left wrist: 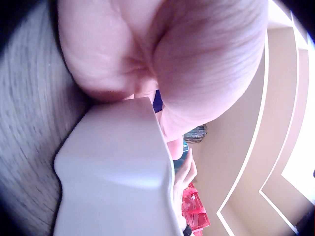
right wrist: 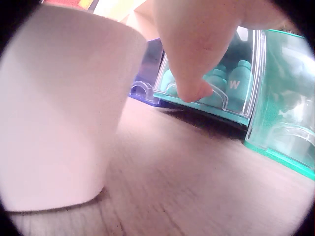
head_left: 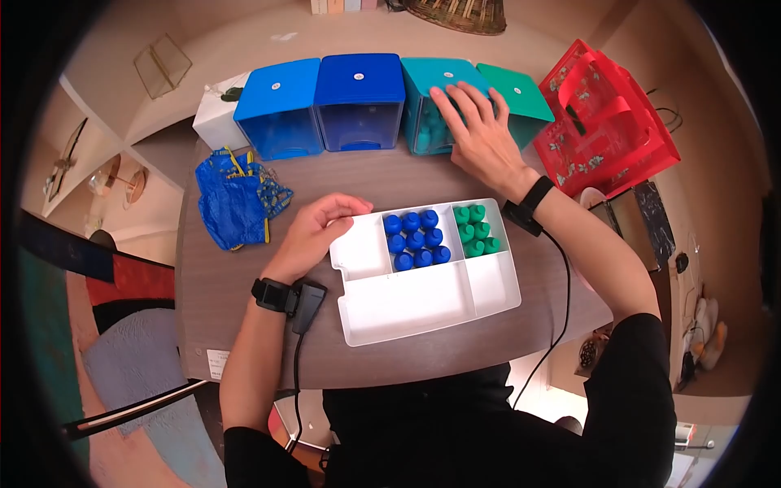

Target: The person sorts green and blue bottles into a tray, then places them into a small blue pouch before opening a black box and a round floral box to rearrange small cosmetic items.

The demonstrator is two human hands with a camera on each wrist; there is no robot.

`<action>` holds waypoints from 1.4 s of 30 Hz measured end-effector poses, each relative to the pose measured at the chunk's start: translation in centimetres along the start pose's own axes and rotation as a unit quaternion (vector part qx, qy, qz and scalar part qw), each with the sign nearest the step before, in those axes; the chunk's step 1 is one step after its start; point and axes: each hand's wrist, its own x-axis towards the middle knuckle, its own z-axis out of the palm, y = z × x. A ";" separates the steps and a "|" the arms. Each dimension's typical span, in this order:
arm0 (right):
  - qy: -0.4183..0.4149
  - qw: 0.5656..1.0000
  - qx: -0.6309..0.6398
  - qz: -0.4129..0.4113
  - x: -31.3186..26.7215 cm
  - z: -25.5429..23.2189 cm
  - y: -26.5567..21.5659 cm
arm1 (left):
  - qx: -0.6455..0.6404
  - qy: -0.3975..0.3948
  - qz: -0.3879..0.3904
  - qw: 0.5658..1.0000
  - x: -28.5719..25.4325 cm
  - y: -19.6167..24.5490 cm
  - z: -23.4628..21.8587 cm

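A white divided tray (head_left: 407,301) lies on the table. Its top compartments hold several blue bottles (head_left: 414,240) and several smaller green bottles (head_left: 477,230). My left hand (head_left: 313,232) grips the tray's upper left corner, its palm close against the white wall in the left wrist view. At the back, my right hand (head_left: 488,150) is on a teal storage box (head_left: 419,75), fingers spread over the lid. In the right wrist view its thumb (right wrist: 199,92) rests at the handle of the clear front. Teal bottles (right wrist: 240,83), one marked W, stand inside.
Left of the teal box stand a dark blue box (head_left: 358,77) and a lighter blue box (head_left: 281,85); a green box (head_left: 521,91) stands to its right. A blue bag (head_left: 232,203) lies at left, a red bag (head_left: 586,154) at right. Cables hang from both wrists.
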 end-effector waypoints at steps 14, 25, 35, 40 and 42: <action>-0.002 0.999 -0.030 0.021 0.4 -0.4 0.1 | -0.003 0.000 -0.007 1.000 -0.2 0.0 0.1; 0.029 0.999 0.018 -0.014 -1.1 -1.8 -0.2 | 0.007 -0.002 0.000 1.000 -0.2 0.0 0.1; -0.033 0.991 0.133 0.011 0.0 -4.5 -0.3 | -0.017 0.001 -0.015 1.000 -0.3 0.2 0.2; -0.084 0.966 0.241 0.046 -0.5 -6.2 0.0 | -0.008 -0.004 -0.015 1.000 -0.3 0.2 0.2; -0.090 0.955 0.277 0.056 -0.7 -6.3 0.3 | 0.001 -0.002 -0.013 1.000 -0.1 0.1 0.0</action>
